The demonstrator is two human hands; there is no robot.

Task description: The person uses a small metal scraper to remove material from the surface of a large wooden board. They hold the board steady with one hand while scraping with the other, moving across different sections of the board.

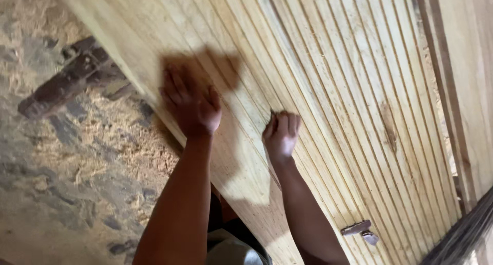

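A large pale wooden panel [328, 75] with many long parallel grooves fills most of the view, running diagonally. My left hand [190, 103] lies flat on its smooth near border, fingers spread, blurred by motion. My right hand [281, 132] is curled on the grooved part, pinching something small and dark at the fingertips; I cannot tell what it is.
A small metal hinge or latch [361, 230] sits on the panel near its lower edge. Another wooden board [462, 80] lies along the right side. To the left is a sawdust-covered rough floor [61, 183] with a dark scrap of wood [67, 83].
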